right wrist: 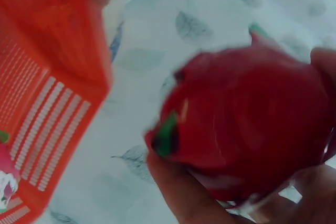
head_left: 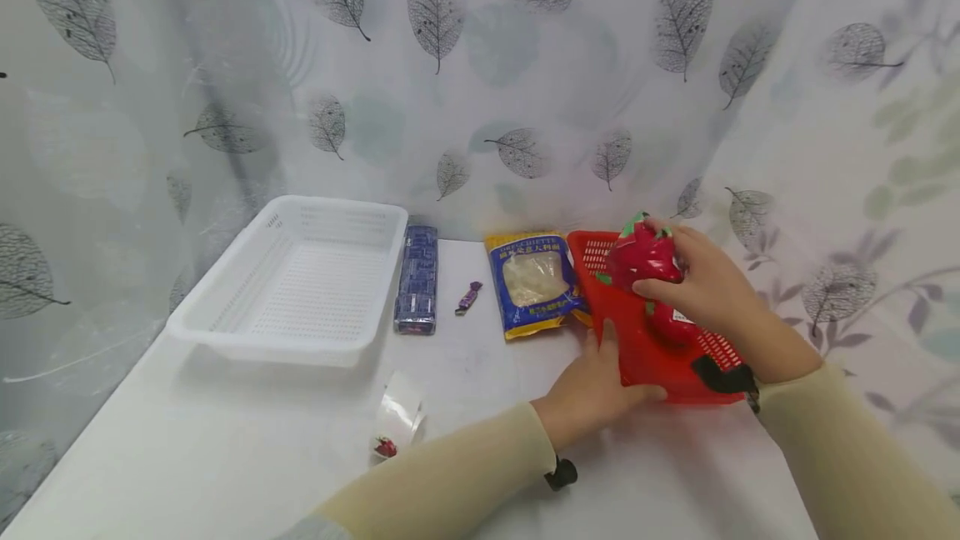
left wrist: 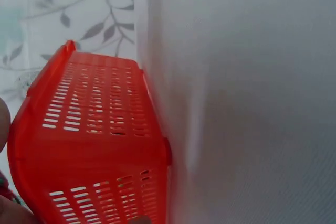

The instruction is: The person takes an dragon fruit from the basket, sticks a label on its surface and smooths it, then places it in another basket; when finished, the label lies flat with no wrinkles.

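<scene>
My right hand (head_left: 705,282) holds a wrapped red dragon fruit (head_left: 643,255) with green tips over the red basket (head_left: 637,357). In the right wrist view, fingers and thumb curl round the shiny dragon fruit (right wrist: 252,119). A second dragon fruit (head_left: 670,325), bearing a white label, lies inside the basket, partly hidden by my right hand. At the basket's near left corner, my left hand (head_left: 588,394) holds its edge, thumb along the front. The left wrist view shows the slotted basket wall (left wrist: 100,98) close up, with most of that hand out of frame.
A blue and yellow pasta bag (head_left: 534,283) lies against the basket's left side. Farther left are a purple wrapped candy (head_left: 468,298), a dark blue packet (head_left: 417,280) and a white basket (head_left: 367,342). A clear wrapper with a dragon fruit picture (head_left: 397,415) lies near my left forearm.
</scene>
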Demonstrator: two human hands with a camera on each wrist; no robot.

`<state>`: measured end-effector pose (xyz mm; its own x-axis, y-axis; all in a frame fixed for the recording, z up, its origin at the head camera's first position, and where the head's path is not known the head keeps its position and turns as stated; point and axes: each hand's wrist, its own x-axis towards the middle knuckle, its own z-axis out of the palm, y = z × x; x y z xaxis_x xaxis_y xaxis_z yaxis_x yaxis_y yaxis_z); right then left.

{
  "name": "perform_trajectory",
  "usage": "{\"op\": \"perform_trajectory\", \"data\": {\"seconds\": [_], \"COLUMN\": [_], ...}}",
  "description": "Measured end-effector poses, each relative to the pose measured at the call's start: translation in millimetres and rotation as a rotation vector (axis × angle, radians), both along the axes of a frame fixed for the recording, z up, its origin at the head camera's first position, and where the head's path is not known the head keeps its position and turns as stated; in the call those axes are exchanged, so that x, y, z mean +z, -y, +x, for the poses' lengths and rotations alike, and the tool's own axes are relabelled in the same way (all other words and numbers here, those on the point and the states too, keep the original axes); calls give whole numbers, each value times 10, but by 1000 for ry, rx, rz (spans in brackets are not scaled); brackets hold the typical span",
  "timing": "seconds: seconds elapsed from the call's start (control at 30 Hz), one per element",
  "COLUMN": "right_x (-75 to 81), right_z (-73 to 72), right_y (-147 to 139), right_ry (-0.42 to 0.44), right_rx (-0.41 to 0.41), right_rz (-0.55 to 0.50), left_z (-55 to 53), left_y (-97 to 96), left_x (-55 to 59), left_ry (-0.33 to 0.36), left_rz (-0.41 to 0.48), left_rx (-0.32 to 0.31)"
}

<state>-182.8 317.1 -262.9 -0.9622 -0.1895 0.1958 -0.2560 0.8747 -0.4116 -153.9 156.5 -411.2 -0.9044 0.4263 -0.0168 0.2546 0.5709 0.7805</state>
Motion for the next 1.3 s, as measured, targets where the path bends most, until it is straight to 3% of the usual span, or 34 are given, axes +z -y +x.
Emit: {"op": "perform_trajectory", "data": {"seconds": [0.13, 0.3, 0.47, 0.63, 0.93, 1.3], "right_x": [-25, -140, -241, -336, -509, -662], "right_z": [-208, -503, -703, -821, -986, -966], "right_y": [-64, -116, -150, -182, -238, -125], "right_ry": [135, 202, 280, 341, 362, 323], "right_rx": [-14, -5, -32, -54, -38, 2], "right_rz": [76, 142, 164, 160, 199, 303], "left_z": [-11, 8, 15, 39, 78, 55], "left_y": [-34, -85, -86, -79, -54, -29], "left_x": [-12, 0, 17, 11, 66, 53], "left_ry": [37, 83, 114, 147, 140, 109], "left_rz": [16, 27, 18, 39, 22, 13], "left_rx": [29, 46, 56, 64, 57, 42]}}
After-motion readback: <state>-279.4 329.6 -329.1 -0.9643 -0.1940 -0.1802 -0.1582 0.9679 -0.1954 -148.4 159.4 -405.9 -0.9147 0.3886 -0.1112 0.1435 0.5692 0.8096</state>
